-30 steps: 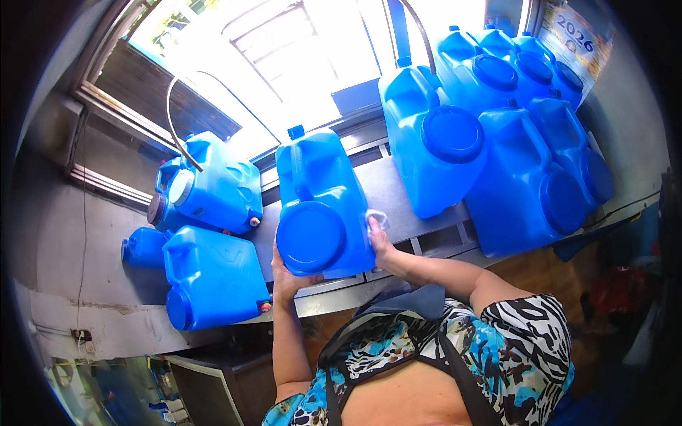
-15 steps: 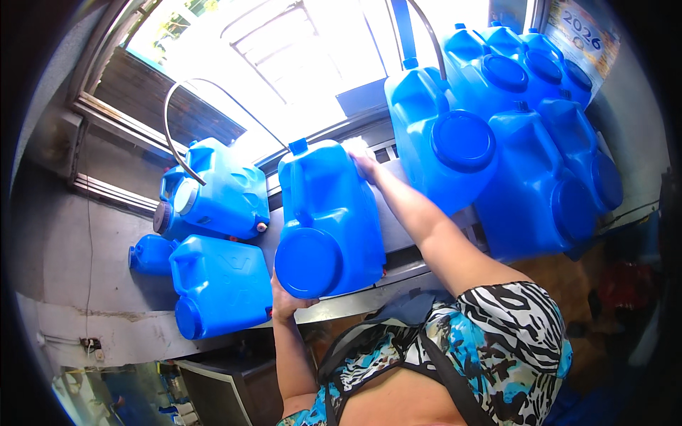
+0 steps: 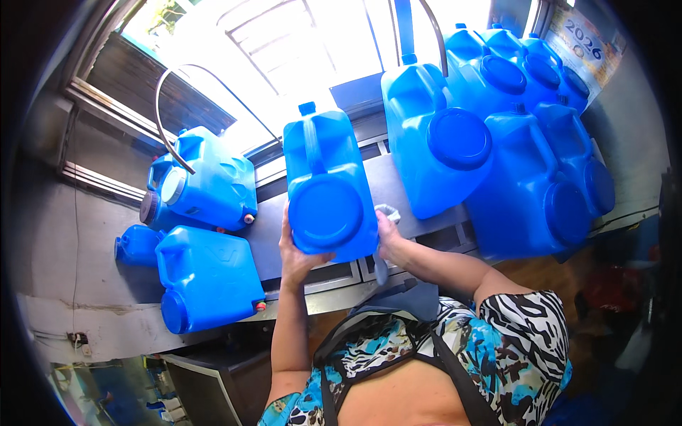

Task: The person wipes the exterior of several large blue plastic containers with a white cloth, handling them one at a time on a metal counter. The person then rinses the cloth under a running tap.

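Observation:
A blue water jug (image 3: 325, 214) with a large round cap and a small top cap stands in front of me, tilted slightly. My left hand (image 3: 300, 254) grips its lower left side, thumb up along the wall and fingers under the round cap. Against the lower right side rests my right hand (image 3: 387, 236), closed around a pale grey cloth (image 3: 381, 271) that hangs below it and shows above the fingers. The jug hides part of both hands' fingers.
To the right stand several blue jugs (image 3: 406, 135); more blue jugs (image 3: 213, 273) with side taps stand at the left. A metal counter (image 3: 405, 188) runs beneath them. Curved hoses (image 3: 158, 106) arch before a bright window.
My right hand has come down from the jug's upper right side to its lower right, cloth with it. The jug has turned and moved slightly up, my left hand moving with it.

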Motion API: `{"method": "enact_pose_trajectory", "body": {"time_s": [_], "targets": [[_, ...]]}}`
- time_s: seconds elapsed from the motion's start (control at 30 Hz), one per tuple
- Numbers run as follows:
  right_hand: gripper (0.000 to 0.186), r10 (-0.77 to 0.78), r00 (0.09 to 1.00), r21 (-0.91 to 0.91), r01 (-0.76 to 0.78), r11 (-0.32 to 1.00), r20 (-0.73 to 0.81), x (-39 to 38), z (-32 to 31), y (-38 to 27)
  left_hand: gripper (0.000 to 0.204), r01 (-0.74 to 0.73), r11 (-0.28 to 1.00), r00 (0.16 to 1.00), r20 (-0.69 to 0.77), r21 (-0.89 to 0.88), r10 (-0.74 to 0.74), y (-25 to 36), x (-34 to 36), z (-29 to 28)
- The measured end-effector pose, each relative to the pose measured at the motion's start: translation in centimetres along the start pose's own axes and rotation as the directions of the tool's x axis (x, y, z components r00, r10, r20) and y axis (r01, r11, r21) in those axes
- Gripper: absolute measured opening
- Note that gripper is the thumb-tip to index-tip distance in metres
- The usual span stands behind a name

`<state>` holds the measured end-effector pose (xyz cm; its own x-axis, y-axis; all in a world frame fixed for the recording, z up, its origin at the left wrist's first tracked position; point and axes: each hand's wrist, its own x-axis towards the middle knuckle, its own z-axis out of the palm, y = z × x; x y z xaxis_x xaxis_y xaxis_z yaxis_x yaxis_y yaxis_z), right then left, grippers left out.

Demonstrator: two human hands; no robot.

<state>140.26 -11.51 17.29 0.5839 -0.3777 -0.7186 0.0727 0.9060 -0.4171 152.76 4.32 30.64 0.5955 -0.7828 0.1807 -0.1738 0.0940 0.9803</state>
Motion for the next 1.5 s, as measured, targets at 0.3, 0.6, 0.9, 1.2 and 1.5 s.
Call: {"method": "enact_pose_trajectory", "body": {"time_s": [0.3,0.6,0.9,1.2,1.5], "targets": [[0.035,-0.727,-0.025,-0.247,0.932,-0.265,0.686,-15.4,7.0,-10.3,0.130,-0.056,0.995,0.987,-0.143,0.083,0.067,-3.2,2.9,4.8],[0.052,0.227,0.210,-0.169,0.968,-0.188,0.951,-20.3,12.9,-13.5,0.089,0.282,0.208,0.957,0.260,-0.936,-0.127,0.9,-5.4,2.8],[0.052,-0.379,0.609,-0.694,0.705,-0.144,0.697,-11.3,18.2,-19.0,0.072,-0.188,0.580,0.982,-0.165,-0.792,0.092,11.2,-1.9,0.0],[0.040,-0.053,0.386,-0.381,0.921,0.076,0.921,-15.7,13.8,-17.2,0.099,-0.252,0.627,0.966,-0.157,-0.737,0.204,14.6,-1.8,1.2],[0.034,-0.010,0.460,-0.382,0.750,0.540,0.888,-21.6,15.5,-14.8,0.076,0.173,0.912,0.909,-0.295,-0.372,-0.293,-0.4,-4.1,-4.4]]}}
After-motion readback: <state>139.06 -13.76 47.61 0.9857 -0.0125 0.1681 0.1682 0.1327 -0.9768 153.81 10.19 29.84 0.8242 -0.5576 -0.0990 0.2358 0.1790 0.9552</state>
